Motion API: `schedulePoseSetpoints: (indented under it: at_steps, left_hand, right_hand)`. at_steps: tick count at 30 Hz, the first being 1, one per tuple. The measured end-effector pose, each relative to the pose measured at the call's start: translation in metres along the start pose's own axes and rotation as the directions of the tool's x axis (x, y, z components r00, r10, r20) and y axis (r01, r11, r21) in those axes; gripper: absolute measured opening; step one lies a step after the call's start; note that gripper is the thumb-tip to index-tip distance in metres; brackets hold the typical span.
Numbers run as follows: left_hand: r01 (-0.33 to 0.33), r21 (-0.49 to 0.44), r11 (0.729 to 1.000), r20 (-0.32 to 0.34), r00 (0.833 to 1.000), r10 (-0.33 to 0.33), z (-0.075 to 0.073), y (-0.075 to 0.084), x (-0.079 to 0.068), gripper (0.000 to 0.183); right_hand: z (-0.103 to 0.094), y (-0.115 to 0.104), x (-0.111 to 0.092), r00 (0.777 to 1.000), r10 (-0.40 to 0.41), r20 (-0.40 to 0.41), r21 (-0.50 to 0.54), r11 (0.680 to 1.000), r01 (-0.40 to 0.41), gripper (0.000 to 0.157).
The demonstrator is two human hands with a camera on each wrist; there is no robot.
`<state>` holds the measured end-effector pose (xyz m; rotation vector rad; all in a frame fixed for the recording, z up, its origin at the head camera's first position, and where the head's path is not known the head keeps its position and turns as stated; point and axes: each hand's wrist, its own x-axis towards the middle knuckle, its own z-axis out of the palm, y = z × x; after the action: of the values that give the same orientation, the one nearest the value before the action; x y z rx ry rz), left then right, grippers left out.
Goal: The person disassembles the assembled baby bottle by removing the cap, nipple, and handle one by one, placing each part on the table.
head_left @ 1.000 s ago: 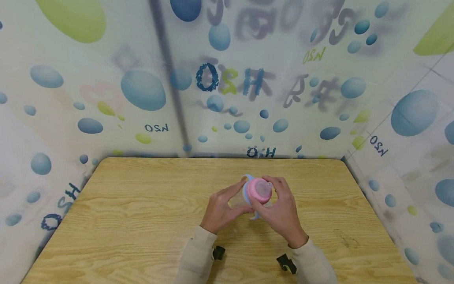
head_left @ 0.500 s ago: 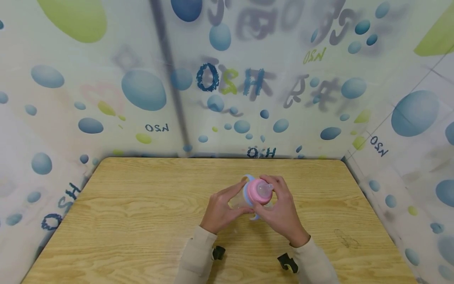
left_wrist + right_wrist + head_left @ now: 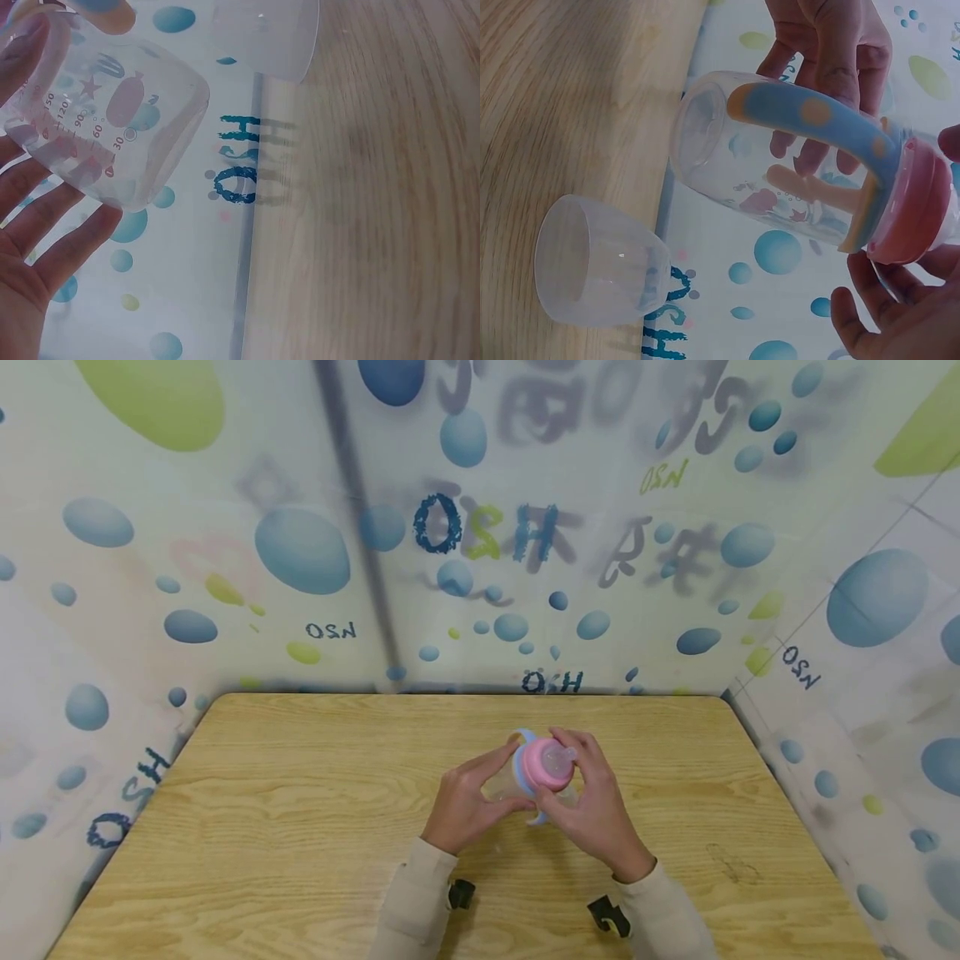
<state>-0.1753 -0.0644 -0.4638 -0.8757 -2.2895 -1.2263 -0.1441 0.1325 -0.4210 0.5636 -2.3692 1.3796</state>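
A clear baby bottle (image 3: 705,169) with a pink collar (image 3: 532,768), a translucent teat (image 3: 557,759) and blue handles (image 3: 840,124) is held tilted above the table. My left hand (image 3: 467,802) grips its body, fingers on one side and thumb on the other. Around the pink collar my right hand (image 3: 600,810) curls its fingers and thumb. Measuring marks and a balloon print (image 3: 126,101) show on the body in the left wrist view. In the right wrist view a translucent cap (image 3: 604,262) sits on the table, apart from the bottle.
The wooden table (image 3: 315,827) ends at walls on its back and sides, covered in blue and green bubble prints (image 3: 303,552). Black clips (image 3: 609,916) hang by both sleeves.
The bottle's top has tipped slightly to the right, with the teat pointing more rightward. My right hand has shifted a little around the collar; my left hand has barely moved.
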Motion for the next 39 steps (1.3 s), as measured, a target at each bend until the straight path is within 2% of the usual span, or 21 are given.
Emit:
schedulePoseSetpoints:
  at_steps: [4,8,14,21,26,33,39]
  left_hand:
    - [0.012,-0.005,1.0,0.005,1.0,-0.011,0.0,0.0,0.0,0.078]
    - [0.021,0.006,1.0,0.002,1.0,-0.021,0.0,0.0,0.0,0.078]
    - [0.007,0.036,0.999,-0.029,1.0,-0.006,0.001,-0.001,-0.001,0.079]
    - [-0.001,0.06,0.998,-0.054,0.999,0.004,0.002,-0.002,-0.001,0.079]
    - [-0.006,0.093,0.996,-0.053,0.999,0.011,0.003,-0.003,-0.001,0.077]
    - [-0.011,0.091,0.996,-0.059,0.998,0.016,0.003,-0.004,-0.001,0.076]
    - [-0.019,0.1,0.995,-0.058,0.998,0.025,0.002,-0.004,-0.001,0.076]
  right_hand:
    - [0.0,-0.002,0.0,0.999,0.028,-0.019,-0.037,0.999,-0.029,0.07]
    - [0.001,-0.006,-0.001,0.993,0.088,-0.081,-0.107,0.99,-0.096,0.074]
    - [0.004,-0.009,0.0,0.971,0.147,-0.189,-0.205,0.961,-0.185,0.074]
    - [0.007,-0.013,0.001,0.954,0.205,-0.217,-0.303,0.915,-0.265,0.077]
    - [0.01,-0.013,0.0,0.947,0.211,-0.241,-0.331,0.9,-0.284,0.076]
    - [0.012,-0.015,0.001,0.946,0.187,-0.265,-0.327,0.905,-0.27,0.052]
    - [0.012,-0.016,0.001,0.945,0.204,-0.256,-0.325,0.903,-0.283,0.049]
